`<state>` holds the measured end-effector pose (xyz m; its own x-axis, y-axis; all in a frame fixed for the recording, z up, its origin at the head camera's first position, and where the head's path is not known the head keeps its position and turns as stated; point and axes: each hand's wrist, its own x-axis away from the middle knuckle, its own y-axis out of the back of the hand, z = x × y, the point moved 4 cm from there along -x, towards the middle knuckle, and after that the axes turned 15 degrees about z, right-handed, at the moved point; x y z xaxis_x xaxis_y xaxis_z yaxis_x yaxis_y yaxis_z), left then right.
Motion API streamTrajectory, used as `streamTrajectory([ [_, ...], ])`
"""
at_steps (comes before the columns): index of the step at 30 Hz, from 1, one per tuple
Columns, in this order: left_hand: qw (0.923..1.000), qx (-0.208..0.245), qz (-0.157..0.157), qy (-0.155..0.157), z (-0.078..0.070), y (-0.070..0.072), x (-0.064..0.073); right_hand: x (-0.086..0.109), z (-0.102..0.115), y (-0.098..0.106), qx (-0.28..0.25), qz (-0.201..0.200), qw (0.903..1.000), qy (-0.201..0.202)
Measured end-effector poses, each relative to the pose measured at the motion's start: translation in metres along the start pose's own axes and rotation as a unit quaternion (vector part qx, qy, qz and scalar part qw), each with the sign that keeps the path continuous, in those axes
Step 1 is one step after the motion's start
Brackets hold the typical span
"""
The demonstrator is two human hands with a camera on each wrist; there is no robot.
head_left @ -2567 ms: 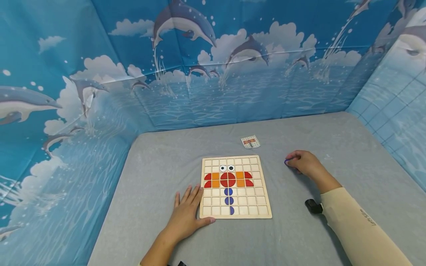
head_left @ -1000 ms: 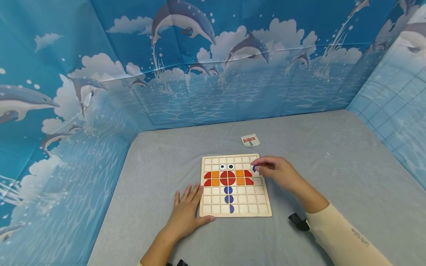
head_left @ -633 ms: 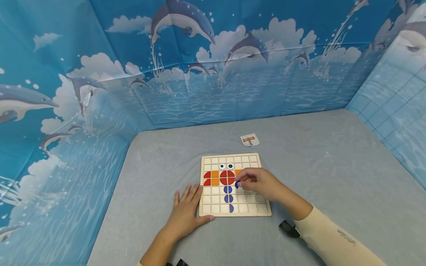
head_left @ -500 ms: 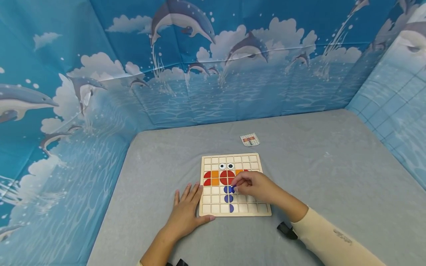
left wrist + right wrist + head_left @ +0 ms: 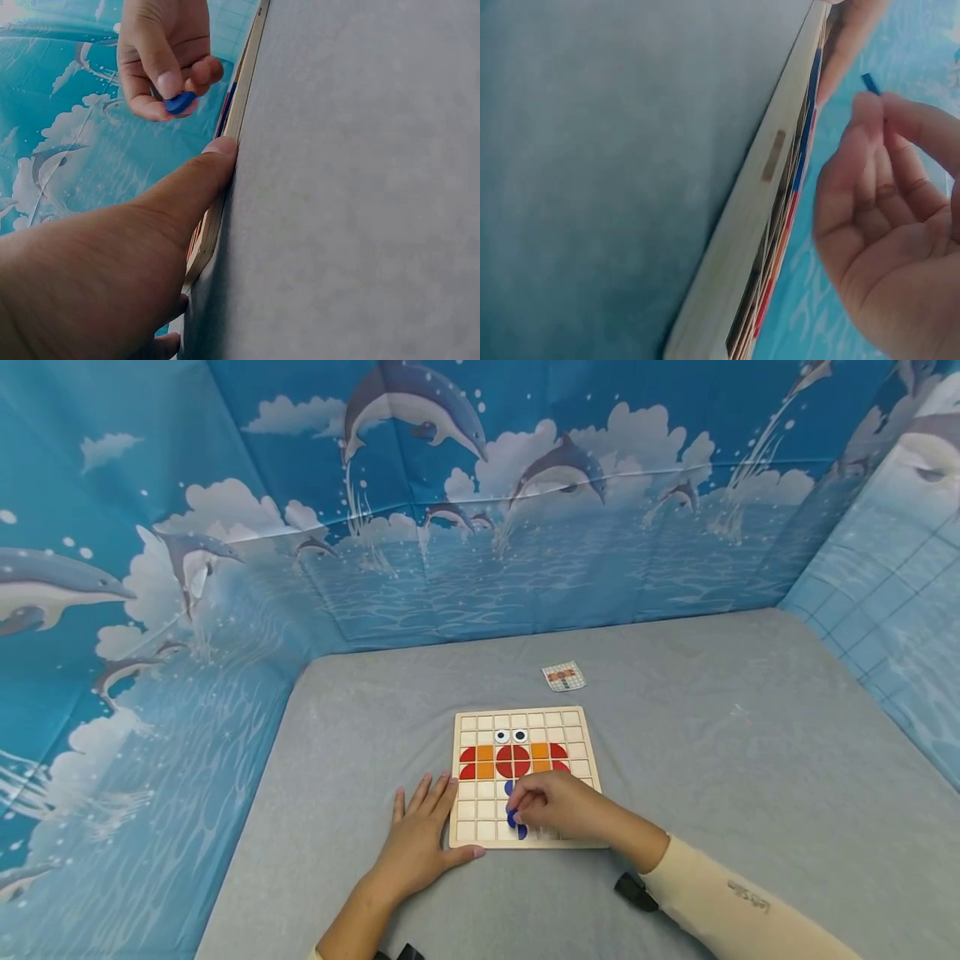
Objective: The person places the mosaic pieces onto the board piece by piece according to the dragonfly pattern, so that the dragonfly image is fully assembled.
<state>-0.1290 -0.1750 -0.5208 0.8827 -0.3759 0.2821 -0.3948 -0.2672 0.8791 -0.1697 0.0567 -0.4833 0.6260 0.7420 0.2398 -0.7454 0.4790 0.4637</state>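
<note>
A square wooden grid board [image 5: 465, 792] lies on the grey cloth. It bears red curved tiles [image 5: 513, 762], orange square tiles [image 5: 484, 758], two white eye tiles [image 5: 502, 737] and a column of blue half-round tiles [image 5: 522, 832]. My right hand [image 5: 562, 806] is above the lower middle of the board, pinching a blue half-round tile [image 5: 180, 103] between thumb and fingers. It hides part of the blue column and the board's lower right squares. My left hand [image 5: 420, 843] lies with fingers spread along the board's left edge, its thumb touching the front edge.
A small picture card [image 5: 564, 676] with a similar gridded figure lies behind the board. The grey cloth [image 5: 720, 710] spreads around it. Blue dolphin-print curtains [image 5: 480, 585] stand at the back and sides. A black strap piece [image 5: 636, 892] hangs by the right sleeve.
From the right of the board, my right hand has carried the blue tile leftward over it, then down along the blue column toward the front edge. My left hand has stayed in place.
</note>
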Motion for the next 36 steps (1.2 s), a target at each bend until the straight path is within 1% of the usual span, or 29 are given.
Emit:
streamTrajectory([
  [4, 1.0000, -0.003, -0.003, -0.002, 0.001, -0.001, -0.001, -0.001, 0.002, -0.003, 0.013, -0.005, 0.9999, -0.003],
  [11, 0.9997, -0.006, -0.016, -0.014, 0.001, 0.001, 0.000, -0.005, 0.003, -0.007, 0.036, -0.005, 0.9993, 0.007],
  [19, 0.9999, -0.010, -0.006, -0.007, 0.001, 0.000, 0.001, -0.008, 0.003, -0.011, 0.085, 0.001, 0.9963, 0.009],
  [25, 0.9999, -0.008, -0.006, -0.006, 0.001, 0.000, 0.001, -0.010, 0.003, -0.012, 0.120, -0.008, 0.9925, 0.020],
  [29, 0.9999, -0.008, -0.005, -0.006, 0.001, 0.000, 0.001, -0.011, 0.002, -0.013, 0.143, -0.012, 0.9894, 0.018],
  [33, 0.9999, -0.007, -0.008, -0.009, 0.001, 0.000, 0.001, -0.011, 0.001, -0.014, 0.159, -0.016, 0.9871, 0.012],
  [36, 0.9999, -0.006, -0.009, -0.010, 0.001, 0.000, 0.001, -0.011, 0.003, -0.014, 0.163, -0.016, 0.9862, 0.024],
])
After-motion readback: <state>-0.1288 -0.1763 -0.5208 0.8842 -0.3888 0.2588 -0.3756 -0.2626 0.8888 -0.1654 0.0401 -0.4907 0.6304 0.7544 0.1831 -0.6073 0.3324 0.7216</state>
